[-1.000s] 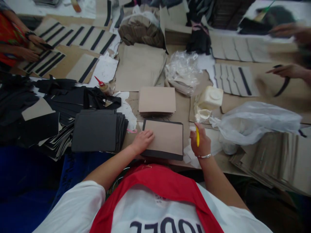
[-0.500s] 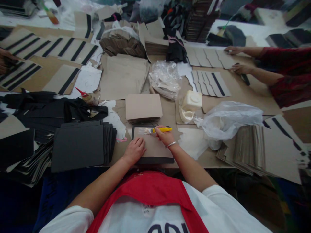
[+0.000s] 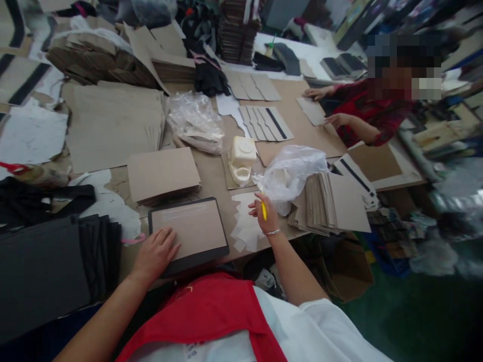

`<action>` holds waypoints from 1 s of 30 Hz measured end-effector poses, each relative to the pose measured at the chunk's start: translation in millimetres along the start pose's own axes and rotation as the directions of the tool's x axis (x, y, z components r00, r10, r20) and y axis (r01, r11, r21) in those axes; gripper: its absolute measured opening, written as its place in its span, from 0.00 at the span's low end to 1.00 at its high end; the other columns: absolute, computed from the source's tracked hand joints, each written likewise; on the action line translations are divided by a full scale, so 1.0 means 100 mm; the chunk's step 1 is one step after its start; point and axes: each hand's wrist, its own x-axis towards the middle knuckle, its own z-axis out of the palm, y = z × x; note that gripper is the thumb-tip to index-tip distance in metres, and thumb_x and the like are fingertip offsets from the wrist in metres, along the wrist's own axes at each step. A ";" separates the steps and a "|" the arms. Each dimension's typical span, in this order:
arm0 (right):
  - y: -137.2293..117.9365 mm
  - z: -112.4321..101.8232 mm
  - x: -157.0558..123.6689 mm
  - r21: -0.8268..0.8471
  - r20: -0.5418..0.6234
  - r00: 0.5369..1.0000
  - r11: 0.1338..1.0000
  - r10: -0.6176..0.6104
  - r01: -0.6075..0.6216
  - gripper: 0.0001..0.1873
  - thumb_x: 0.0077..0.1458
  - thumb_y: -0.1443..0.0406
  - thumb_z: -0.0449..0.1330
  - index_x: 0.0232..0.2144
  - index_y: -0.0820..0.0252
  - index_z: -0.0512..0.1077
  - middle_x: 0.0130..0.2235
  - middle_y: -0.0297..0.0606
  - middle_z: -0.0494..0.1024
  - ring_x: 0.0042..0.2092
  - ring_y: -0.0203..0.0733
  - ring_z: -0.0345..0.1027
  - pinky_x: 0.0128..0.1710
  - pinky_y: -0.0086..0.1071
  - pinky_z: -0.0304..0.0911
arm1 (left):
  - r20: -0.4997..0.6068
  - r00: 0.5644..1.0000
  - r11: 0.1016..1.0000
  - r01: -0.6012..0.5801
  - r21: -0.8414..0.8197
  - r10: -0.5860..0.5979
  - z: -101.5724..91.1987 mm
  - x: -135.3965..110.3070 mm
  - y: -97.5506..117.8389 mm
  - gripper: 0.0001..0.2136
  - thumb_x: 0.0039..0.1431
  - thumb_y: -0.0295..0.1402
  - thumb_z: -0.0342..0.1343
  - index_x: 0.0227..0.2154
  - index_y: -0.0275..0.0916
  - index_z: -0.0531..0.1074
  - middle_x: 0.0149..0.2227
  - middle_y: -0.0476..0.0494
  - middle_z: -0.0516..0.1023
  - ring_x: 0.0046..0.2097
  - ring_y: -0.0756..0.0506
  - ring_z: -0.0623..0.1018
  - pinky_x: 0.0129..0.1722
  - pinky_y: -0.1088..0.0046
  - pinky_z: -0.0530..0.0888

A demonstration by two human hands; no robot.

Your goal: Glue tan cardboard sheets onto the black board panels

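A tan board [image 3: 196, 229] lies on a black sheet [image 3: 207, 255], which shows as a dark border around it. Whitish streaks run along the board's far edge. My left hand [image 3: 156, 251] rests flat on the board's left side, fingers stretched out. To the right, my right hand [image 3: 263, 213] is closed around the yellow handle of a paintbrush [image 3: 263, 210], above white paper scraps [image 3: 245, 229]; the bristles are hidden. Just beyond that hand stands a cut-open, cream plastic container [image 3: 243, 156]. A stack of tan boards [image 3: 164, 173] sits behind the black sheet.
Black sheets [image 3: 41, 271] are piled at the left, near a red-tipped glue bottle [image 3: 35, 173]. A clear plastic bag [image 3: 290, 168] and leaning tan boards [image 3: 320, 206] stand at the right. Across the table, another person's hands [image 3: 335, 120] hold a tan piece.
My view has swung right. My right hand has lifted the paintbrush off the board and moved right toward the plastic container. My left hand stays on the board. The other person now holds a tan piece.
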 end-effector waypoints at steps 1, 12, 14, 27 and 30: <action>0.13 0.01 0.03 -0.140 0.006 0.999 0.989 -0.039 0.039 0.21 0.60 0.54 0.46 0.50 0.57 0.64 0.35 0.37 0.77 0.29 0.34 0.70 0.29 0.26 0.64 | 0.007 1.000 1.000 0.005 0.012 -0.005 0.00 0.00 0.01 0.15 0.61 0.38 0.46 0.42 0.35 0.73 0.47 0.34 0.74 0.49 0.39 0.72 0.50 0.60 0.68; 0.85 0.54 0.48 -0.784 0.264 0.946 0.530 -0.186 0.323 0.15 0.60 0.70 0.47 0.44 0.64 0.70 0.31 0.46 0.71 0.36 0.42 0.58 0.34 0.33 0.49 | 0.087 0.986 0.990 0.138 0.022 -0.139 -0.05 0.02 0.13 0.15 0.60 0.38 0.46 0.43 0.37 0.73 0.50 0.35 0.73 0.50 0.38 0.72 0.49 0.59 0.68; 0.90 0.51 0.46 -0.768 0.275 0.938 0.539 -0.212 0.347 0.15 0.58 0.72 0.47 0.44 0.65 0.70 0.30 0.44 0.69 0.34 0.42 0.56 0.33 0.32 0.48 | 0.087 0.986 0.990 0.138 0.032 -0.141 -0.05 0.03 0.14 0.16 0.60 0.38 0.46 0.43 0.36 0.73 0.50 0.34 0.73 0.50 0.38 0.72 0.50 0.59 0.68; 0.08 0.48 -0.05 -0.089 -0.079 0.966 0.967 -0.245 0.238 0.11 0.53 0.64 0.54 0.40 0.58 0.60 0.33 0.34 0.72 0.32 0.35 0.66 0.36 0.31 0.63 | 0.024 0.930 0.886 0.357 -0.296 -0.367 -0.26 0.30 0.30 0.25 0.56 0.40 0.53 0.55 0.35 0.61 0.56 0.32 0.66 0.57 0.37 0.67 0.54 0.57 0.65; -0.47 0.49 -0.25 0.243 -0.037 0.985 0.955 -0.166 0.170 0.15 0.50 0.62 0.57 0.40 0.55 0.57 0.32 0.30 0.71 0.29 0.32 0.66 0.30 0.27 0.63 | 0.102 0.915 0.647 0.352 -0.677 -0.392 -0.29 0.63 0.61 0.34 0.48 0.42 0.59 0.58 0.36 0.57 0.58 0.32 0.63 0.57 0.39 0.65 0.52 0.60 0.67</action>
